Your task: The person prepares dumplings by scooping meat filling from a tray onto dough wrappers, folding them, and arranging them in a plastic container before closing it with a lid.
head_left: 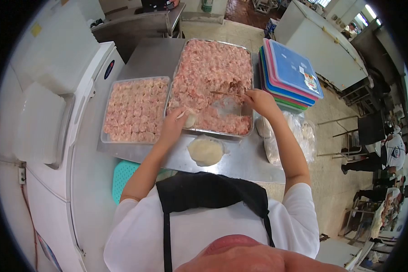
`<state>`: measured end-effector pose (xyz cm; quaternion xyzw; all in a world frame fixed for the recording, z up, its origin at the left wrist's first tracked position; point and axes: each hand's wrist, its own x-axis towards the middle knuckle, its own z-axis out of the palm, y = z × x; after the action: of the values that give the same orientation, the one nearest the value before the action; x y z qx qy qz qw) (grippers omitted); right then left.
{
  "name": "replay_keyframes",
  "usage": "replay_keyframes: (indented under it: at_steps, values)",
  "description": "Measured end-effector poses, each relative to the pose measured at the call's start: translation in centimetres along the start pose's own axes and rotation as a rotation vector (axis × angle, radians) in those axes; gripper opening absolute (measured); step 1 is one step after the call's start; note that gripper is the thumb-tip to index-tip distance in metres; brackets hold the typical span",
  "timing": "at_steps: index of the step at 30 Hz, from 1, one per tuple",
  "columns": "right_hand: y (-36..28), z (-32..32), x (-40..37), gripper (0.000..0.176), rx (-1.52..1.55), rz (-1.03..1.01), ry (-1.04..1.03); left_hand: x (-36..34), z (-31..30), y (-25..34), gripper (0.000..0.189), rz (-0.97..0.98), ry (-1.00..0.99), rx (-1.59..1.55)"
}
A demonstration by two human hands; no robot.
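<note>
My left hand (171,126) is closed around a round, pale dough wrapper (190,120) at the near left corner of a large metal tray (244,135). Raw minced meat (213,61) fills most of that tray, with a scraped patch of bare metal near its right side. My right hand (261,102) grips a thin, flat stick (225,93) that points left over the scraped patch. A stack of round dough wrappers (206,151) lies on plastic in front of the tray. Left of it, a clear container (105,137) holds rows of meat-filled dumplings (136,109).
Coloured lidded containers (288,68) are stacked right of the tray. Plastic bags with pale contents (276,140) lie below them on the metal table (247,156). A white freezer (93,118) stands at the left, near a turquoise perforated basket (123,177). People work far right.
</note>
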<state>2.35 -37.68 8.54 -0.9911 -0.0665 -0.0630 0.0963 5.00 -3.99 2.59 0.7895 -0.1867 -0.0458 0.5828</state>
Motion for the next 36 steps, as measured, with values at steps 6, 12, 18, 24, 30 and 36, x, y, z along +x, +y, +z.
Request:
replay_keyframes:
  at_steps: [6, 12, 18, 24, 30, 36]
  values:
    - [1.1, 0.4, 4.1, 0.029, -0.126, 0.06, 0.154, 3.1, 1.4, -2.2, 0.025, 0.261, 0.173, 0.114]
    - [4.3, -1.6, 8.8, 0.032, -0.291, 0.074, 0.239, 3.6, 1.5, -3.3, 0.021, 0.377, 0.281, 0.303]
    - [4.2, 2.0, 13.1, 0.024, -0.384, 0.041, 0.048, 3.2, 1.7, -3.6, 0.02, 0.434, 0.289, 0.357]
    - [2.7, 3.0, 12.9, 0.02, -0.364, -0.098, 0.042, 3.4, 1.9, -3.1, 0.019, 0.408, 0.311, 0.34]
    - [2.7, 4.1, 10.7, 0.032, -0.241, -0.137, 0.115, 3.4, 2.0, -3.1, 0.02, 0.434, 0.317, 0.332]
    - [0.1, 4.3, 6.4, 0.032, -0.14, -0.159, 0.022, 3.5, 1.8, -3.2, 0.025, 0.447, 0.344, 0.324]
